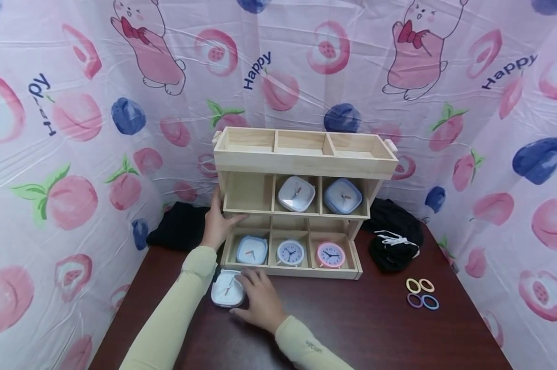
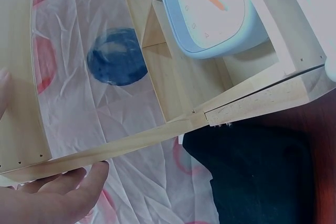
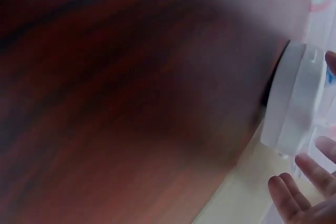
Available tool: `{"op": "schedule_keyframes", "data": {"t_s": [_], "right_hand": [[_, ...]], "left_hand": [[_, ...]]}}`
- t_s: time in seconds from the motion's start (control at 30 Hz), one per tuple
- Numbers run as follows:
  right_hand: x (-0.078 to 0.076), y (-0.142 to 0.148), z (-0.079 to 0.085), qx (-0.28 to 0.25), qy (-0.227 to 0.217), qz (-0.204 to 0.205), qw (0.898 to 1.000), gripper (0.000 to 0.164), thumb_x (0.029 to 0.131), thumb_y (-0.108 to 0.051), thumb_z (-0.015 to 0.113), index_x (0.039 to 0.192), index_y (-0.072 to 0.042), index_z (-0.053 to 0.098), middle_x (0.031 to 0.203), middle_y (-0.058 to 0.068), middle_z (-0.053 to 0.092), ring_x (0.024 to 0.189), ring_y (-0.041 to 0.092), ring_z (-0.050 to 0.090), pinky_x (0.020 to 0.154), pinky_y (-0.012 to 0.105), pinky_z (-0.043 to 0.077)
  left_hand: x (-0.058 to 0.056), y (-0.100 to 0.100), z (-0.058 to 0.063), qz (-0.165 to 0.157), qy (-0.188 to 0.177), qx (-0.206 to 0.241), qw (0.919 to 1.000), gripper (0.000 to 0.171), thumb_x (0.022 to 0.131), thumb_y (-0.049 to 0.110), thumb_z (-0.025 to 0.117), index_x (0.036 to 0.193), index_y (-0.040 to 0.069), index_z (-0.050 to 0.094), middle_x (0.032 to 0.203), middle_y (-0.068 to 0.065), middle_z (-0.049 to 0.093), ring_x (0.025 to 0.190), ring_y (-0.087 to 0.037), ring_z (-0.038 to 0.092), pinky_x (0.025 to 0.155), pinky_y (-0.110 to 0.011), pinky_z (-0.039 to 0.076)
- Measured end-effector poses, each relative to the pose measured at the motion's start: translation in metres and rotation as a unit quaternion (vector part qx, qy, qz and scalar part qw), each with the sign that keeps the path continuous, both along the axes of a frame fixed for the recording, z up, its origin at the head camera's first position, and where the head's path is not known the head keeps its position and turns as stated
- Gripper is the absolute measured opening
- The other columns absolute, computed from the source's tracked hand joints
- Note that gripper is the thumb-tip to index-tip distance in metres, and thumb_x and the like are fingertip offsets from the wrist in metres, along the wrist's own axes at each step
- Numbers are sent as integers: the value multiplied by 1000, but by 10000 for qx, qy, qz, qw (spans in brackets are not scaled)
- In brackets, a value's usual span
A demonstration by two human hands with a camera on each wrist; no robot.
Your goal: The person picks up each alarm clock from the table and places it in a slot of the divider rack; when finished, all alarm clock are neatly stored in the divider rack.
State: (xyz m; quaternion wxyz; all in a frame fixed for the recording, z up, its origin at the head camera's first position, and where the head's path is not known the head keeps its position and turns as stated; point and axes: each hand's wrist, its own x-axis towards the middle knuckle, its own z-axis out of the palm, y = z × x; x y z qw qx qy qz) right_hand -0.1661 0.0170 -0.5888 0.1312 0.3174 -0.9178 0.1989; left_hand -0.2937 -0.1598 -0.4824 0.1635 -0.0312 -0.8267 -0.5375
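Note:
My left hand (image 1: pixel 217 223) holds the left side of a tiered wooden shelf (image 1: pixel 306 163). In the left wrist view its fingers (image 2: pixel 86 187) lie behind the side panel, with the thumb on the front. A white square alarm clock (image 1: pixel 227 289) lies face up on the table before the shelf's lower left corner. Beside it is my right hand (image 1: pixel 261 300), fingers spread around the clock's right side. In the right wrist view those fingers (image 3: pixel 286 198) stand slightly apart from the white clock (image 3: pixel 294 98).
The middle tier holds a white clock (image 1: pixel 297 193) and a blue clock (image 1: pixel 343 196). Below stand a blue square clock (image 1: pixel 252 250), a white round clock (image 1: pixel 290 253) and a pink clock (image 1: pixel 331 255). Black cloth (image 1: pixel 177 226), a black bag (image 1: pixel 394 236) and several coloured rings (image 1: pixel 414 300) flank the shelf.

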Motion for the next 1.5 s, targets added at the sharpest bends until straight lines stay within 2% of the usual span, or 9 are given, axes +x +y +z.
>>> {"op": "schedule_keyframes", "data": {"t_s": [0.17, 0.37, 0.53, 0.7, 0.8, 0.97, 1.07, 1.3, 1.5], "right_hand": [[-5, -13, -3, 142, -109, -88, 9998, 95, 69, -59, 96, 148, -20, 61, 139, 4, 59, 125, 21, 55, 105, 36, 55], [-11, -22, 1, 229, -312, -263, 9989, 100, 64, -56, 100, 146, -14, 63, 131, 5, 56, 115, 19, 56, 98, 32, 56], [-12, -24, 5, 61, -657, -244, 9975, 101, 63, -49, 103, 146, -9, 61, 135, 10, 53, 113, 22, 64, 95, 33, 60], [-10, -18, 8, 190, -839, -154, 9962, 103, 64, -43, 103, 148, -4, 56, 147, 13, 56, 124, 27, 66, 103, 37, 60], [-7, -11, 10, 366, -979, -119, 9945, 104, 64, -41, 103, 148, -2, 55, 146, 12, 59, 130, 27, 64, 108, 37, 57], [0, 6, 16, 492, -1470, -127, 9878, 110, 62, -36, 103, 152, 2, 52, 148, 15, 57, 131, 30, 61, 111, 38, 55], [5, 16, 18, 527, -1621, -94, 9853, 112, 60, -31, 104, 153, 4, 51, 149, 17, 54, 132, 32, 59, 112, 39, 55], [13, 40, 13, 353, -1382, 92, 9897, 110, 58, -27, 102, 151, 5, 53, 146, 17, 56, 131, 32, 59, 113, 41, 54], [10, 59, 16, -182, -695, 225, 9972, 110, 59, -28, 101, 153, 1, 52, 147, 15, 59, 133, 31, 61, 113, 44, 55]], "left_hand": [[0, -1, 0, 42, -26, -50, 10000, 120, 85, 16, 93, 172, 33, 13, 162, -21, 52, 150, -39, 50, 123, -56, 43], [2, 0, 2, -30, -59, 19, 10000, 119, 85, 15, 93, 172, 33, 13, 160, -22, 52, 151, -39, 49, 122, -57, 43], [2, 0, 3, -57, -54, 19, 10000, 120, 85, 14, 92, 172, 34, 12, 162, -22, 51, 150, -39, 49, 122, -57, 44], [2, 0, 3, -74, -41, 33, 10000, 119, 86, 13, 92, 172, 33, 12, 163, -21, 49, 151, -39, 48, 122, -57, 43], [2, 0, 4, -69, -38, 63, 9999, 120, 85, 13, 92, 172, 33, 13, 161, -22, 52, 151, -39, 49, 123, -56, 43], [2, 0, 4, -62, -74, 97, 9999, 120, 85, 13, 92, 172, 35, 13, 163, -21, 50, 152, -38, 47, 124, -57, 41], [3, 0, 4, -56, -91, 87, 9999, 120, 85, 14, 92, 172, 35, 13, 163, -21, 50, 152, -39, 47, 123, -58, 41], [3, 0, 5, -19, -80, 80, 9999, 121, 84, 14, 93, 172, 34, 13, 163, -21, 50, 151, -39, 48, 123, -57, 41], [2, 0, 3, -37, -98, 73, 9999, 120, 85, 15, 92, 172, 33, 12, 166, -21, 47, 154, -38, 46, 125, -56, 40]]}}
